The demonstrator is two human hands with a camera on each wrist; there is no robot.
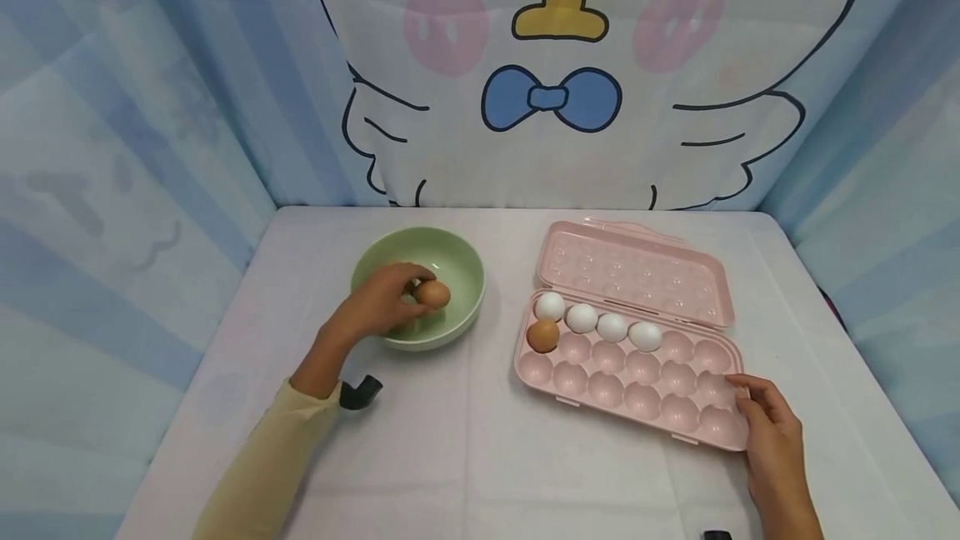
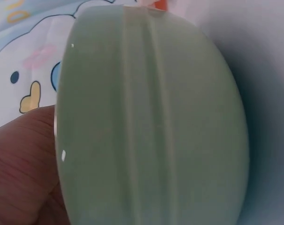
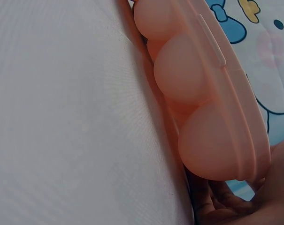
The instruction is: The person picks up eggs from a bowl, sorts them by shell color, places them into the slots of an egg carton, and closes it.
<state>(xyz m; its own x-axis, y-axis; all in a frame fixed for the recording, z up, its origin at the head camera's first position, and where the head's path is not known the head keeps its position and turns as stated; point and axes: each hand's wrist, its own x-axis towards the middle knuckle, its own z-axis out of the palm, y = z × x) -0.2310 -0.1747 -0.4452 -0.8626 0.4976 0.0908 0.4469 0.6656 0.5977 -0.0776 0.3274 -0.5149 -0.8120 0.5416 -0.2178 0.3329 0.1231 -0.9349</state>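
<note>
In the head view my left hand (image 1: 384, 298) reaches over the rim of a green bowl (image 1: 467, 273) and pinches a brown egg (image 1: 432, 295) between thumb and fingers. The bowl's outer wall (image 2: 151, 117) fills most of the left wrist view and hides the egg there. My right hand (image 1: 772, 432) grips the near right corner of a pink egg carton (image 1: 637, 413), thumb at the top edge; in the right wrist view, fingers curl beneath it. Four cups of its back row hold white eggs (image 1: 582, 318). A second brown egg (image 1: 543, 336) sits in the middle row's left cup.
The carton's lid (image 1: 637, 269) lies open behind it on the white-covered table (image 1: 480, 473). Blue and white curtains (image 1: 90, 190) stand at both sides, with a cartoon-printed cloth (image 1: 555, 157) behind. A black strap end (image 1: 362, 392) sticks out near my left wrist.
</note>
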